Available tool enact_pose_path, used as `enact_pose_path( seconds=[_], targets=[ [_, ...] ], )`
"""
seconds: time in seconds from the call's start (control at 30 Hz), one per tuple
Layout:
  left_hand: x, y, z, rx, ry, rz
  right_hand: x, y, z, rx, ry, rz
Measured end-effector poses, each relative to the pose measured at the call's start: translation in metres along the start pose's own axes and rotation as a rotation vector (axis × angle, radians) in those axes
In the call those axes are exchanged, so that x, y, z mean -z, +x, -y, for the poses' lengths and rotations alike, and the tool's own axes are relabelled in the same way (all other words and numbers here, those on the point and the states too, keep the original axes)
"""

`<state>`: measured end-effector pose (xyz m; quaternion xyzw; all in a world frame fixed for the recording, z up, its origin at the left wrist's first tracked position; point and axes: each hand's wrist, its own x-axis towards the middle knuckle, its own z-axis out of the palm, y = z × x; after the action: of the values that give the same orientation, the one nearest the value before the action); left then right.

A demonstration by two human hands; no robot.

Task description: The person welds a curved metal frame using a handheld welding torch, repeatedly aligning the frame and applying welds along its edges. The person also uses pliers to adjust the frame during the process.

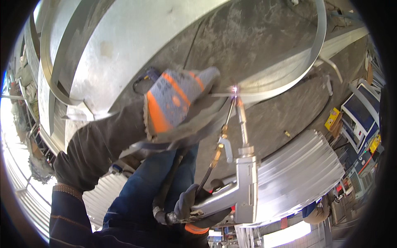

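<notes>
A handheld welding gun with a copper-coloured nozzle points away from me, held from below by my right hand in a dark glove with an orange cuff band. Alongside the nozzle runs a thin wire-feed tube. At its tip a small bright spark glows on the lower edge of a curved metal strip, which stands on edge on the grey sheet. My left hand, in a grey and orange glove, closes at the strip's near end, left of the spark. Its fingers are partly hidden and blurred.
Large curved sheet-metal pieces fill the far left. A ribbed metal panel lies at the right, with a cable before it. Blue-and-white equipment and yellow boxes stand farther right. Another person is partly visible at the lower right.
</notes>
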<state>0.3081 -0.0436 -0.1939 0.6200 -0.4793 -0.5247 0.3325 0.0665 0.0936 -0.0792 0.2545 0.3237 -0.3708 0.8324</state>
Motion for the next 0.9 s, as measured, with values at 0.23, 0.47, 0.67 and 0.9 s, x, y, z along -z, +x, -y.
enact_pose_path(
  seconds=[0.23,0.47,0.67,0.9],
  targets=[
    [0.005,0.010,0.009,-0.153,0.274,0.021,0.024,-0.010,0.040,-0.117,0.065,0.301],
    [-0.012,0.004,-0.006,-0.069,0.316,-0.070,0.022,-0.037,0.089,0.035,-0.309,0.274],
    [-0.028,-0.011,-0.011,-0.007,0.696,-0.114,0.034,-0.058,0.106,0.165,-0.316,0.162],
    [-0.046,-0.018,-0.005,0.166,0.724,-0.176,0.055,-0.075,0.125,0.236,-0.350,0.103]
  ],
)
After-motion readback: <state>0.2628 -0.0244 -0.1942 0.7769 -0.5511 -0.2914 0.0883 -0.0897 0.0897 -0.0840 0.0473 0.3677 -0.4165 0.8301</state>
